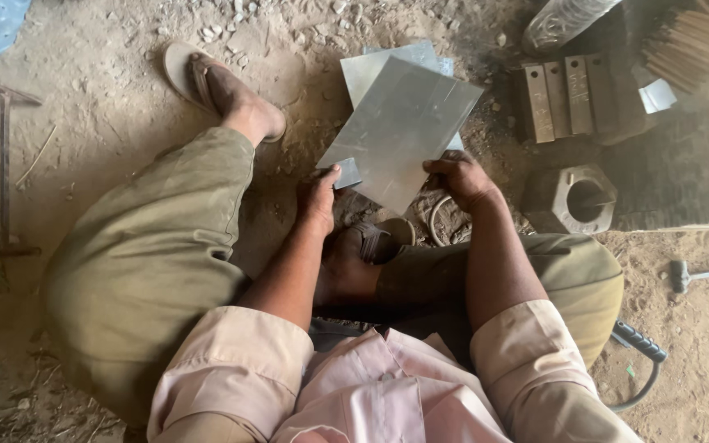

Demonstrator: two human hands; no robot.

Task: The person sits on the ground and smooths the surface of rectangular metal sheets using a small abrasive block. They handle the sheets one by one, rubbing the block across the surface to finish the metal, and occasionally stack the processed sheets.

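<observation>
On the dirt floor, seated: a person holds a metal sheet over their legs.
Sheet: the grey metal sheet (400, 131) is tilted, held at its lower edge above another sheet (371, 70) lying on the ground.
Left hand: the left hand (319, 197) pinches the sheet's lower left corner, thumb on top.
Right hand: the right hand (459, 179) grips the lower right edge, fingers curled.
Nearby: a hexagonal metal block (572, 199) sits right of the hands; a hammer (703, 275) lies further right.

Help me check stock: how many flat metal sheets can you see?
2, maybe more. One sheet is held up by both the left hand and right hand. A second sheet lies on the ground behind it, mostly covered; others could be hidden beneath.
</observation>
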